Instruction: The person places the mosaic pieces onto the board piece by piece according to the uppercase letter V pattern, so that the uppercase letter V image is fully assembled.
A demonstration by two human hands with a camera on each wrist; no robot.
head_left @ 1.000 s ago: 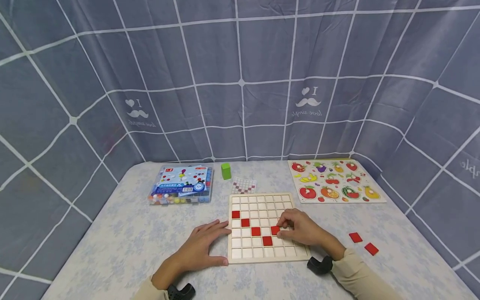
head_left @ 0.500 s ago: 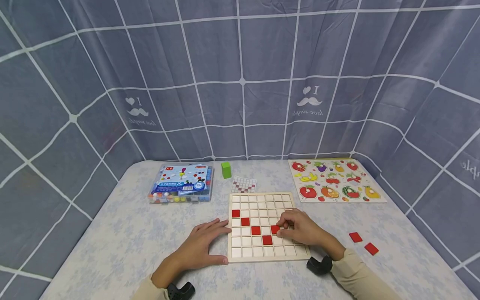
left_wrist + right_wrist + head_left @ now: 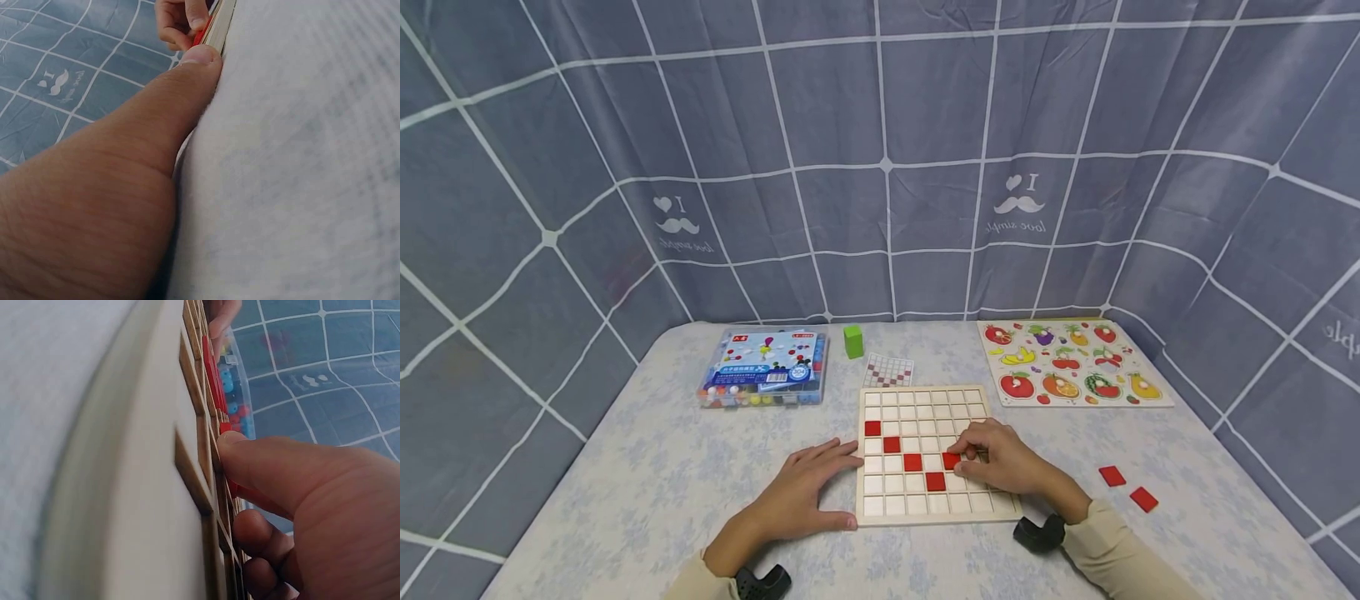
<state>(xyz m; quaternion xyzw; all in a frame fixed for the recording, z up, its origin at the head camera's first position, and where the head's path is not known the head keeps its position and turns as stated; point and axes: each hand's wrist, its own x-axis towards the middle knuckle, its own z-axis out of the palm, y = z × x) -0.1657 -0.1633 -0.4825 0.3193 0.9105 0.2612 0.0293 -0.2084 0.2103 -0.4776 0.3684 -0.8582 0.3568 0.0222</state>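
Resting at the left edge of the gridded board [image 3: 895,506], the left hand [image 3: 808,492] is touching the frame, fingers extended, and is holding nothing. Across the board, four red tiles [image 3: 913,462] are stepping down rightward toward the near edge. A fifth tile [image 3: 950,461] is sitting just right of and above the lowest. The right hand [image 3: 1000,457], the nearer one, is reaching in from that tile's right, pinching it between thumb and forefinger, other fingers curling; cannot tell whether it is lying fully in its cell. Being square, it is showing no long axis. Two loose tiles [image 3: 1112,476] are lying beyond the right wrist.

Materials, left to right: a clear plastic box [image 3: 765,369] is showing coloured balls; a smooth green block [image 3: 853,342] is standing upright; a card [image 3: 889,371] is bearing a printed grid; the board's pale wooden ribs are framing shallow square cells; the tiles are looking thin and flat; a fruit puzzle [image 3: 1105,402] is displaying glossy pieces.
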